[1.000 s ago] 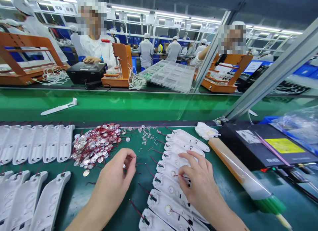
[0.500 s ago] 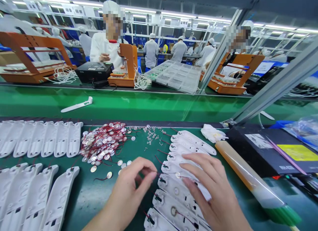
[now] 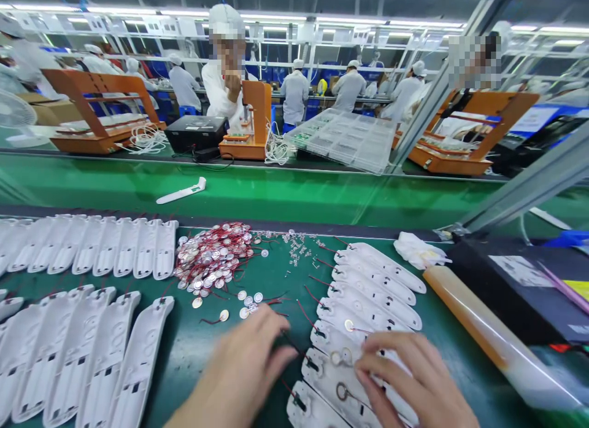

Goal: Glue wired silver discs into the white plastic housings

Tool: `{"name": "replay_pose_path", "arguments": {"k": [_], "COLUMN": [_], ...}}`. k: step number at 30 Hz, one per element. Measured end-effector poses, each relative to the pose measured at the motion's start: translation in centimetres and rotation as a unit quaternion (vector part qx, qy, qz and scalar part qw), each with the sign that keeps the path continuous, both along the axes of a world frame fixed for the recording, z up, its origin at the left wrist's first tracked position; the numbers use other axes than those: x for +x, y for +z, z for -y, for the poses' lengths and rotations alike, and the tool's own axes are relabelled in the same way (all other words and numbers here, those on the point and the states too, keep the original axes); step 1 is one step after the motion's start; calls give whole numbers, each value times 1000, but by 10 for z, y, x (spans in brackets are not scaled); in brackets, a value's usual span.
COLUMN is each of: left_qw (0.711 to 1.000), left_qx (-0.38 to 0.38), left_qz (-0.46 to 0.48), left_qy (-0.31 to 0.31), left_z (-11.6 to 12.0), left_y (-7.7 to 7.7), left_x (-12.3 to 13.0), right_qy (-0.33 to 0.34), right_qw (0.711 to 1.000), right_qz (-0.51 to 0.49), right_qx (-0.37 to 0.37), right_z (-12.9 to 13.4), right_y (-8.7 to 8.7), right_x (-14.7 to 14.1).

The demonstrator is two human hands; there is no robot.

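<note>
The thumb and forefinger of my left hand are slightly parted, with a dark wire running in between them; blur keeps me from telling whether I pinch it. Its other end meets the near part of the column of white shells, just right of those fingers. On my right hand the thumb and forefinger nearly meet over these shells, beside a ringed disc; I can't tell whether they grasp anything.

Bare green tabletop opens left of my left fingers, up to the rows of shells at far left. Just beyond the left fingers lie loose discs, then the wired pile and tiny clear parts near the dark far edge. A clear-wrapped roll bounds my right side, with a black box past it.

Both palms face down, wrists low, fingers curled inward towards each other.
</note>
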State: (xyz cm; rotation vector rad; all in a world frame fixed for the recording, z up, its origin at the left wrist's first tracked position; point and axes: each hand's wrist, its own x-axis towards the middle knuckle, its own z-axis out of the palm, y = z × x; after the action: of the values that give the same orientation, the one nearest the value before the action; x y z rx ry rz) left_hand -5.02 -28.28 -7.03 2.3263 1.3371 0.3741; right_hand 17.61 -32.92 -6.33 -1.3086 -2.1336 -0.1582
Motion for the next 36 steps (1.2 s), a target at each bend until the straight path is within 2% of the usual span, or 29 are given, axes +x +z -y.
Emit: {"name": "replay_pose_path", "arguments": {"k": [3, 6, 9, 14, 19, 24, 30, 33, 36], "left_qw": [977, 969, 977, 986, 982, 976, 972, 973, 976], "left_qx": [84, 76, 53, 46, 101, 177, 192, 174, 152], "left_qz": [-160, -208, -183, -127, -71, 0, 101, 133, 143], "left_qy": [110, 113, 98, 102, 144, 130, 89, 67, 59], "left_z": [-15, -24, -24, -23, -24, -26, -25, -24, -23], "left_y": [-8, -17, -20, -14, -6, 10, 36, 40, 38], "left_x": [-24, -37, -39, -39, -48, -52, -31, -20, -10], "right_qy": [-88, -123, -130, -134, -136, -138, -101, -97, -93], "right_qw": [996, 991, 989, 988, 987, 986, 991, 990, 991], "right_qz": [11, 20, 31, 41, 40, -3, 19, 30, 20], "right_qx": [-3, -44, -60, -65, -74, -96, -86, -96, -89], "right_z": [1, 4, 6, 7, 8, 9, 7, 5, 4], "right_y": [-6, -14, -19, -20, -22, -22, -18, -19, -19], "right_x": [8, 6, 1, 0, 2, 3, 1, -2, -3]}}
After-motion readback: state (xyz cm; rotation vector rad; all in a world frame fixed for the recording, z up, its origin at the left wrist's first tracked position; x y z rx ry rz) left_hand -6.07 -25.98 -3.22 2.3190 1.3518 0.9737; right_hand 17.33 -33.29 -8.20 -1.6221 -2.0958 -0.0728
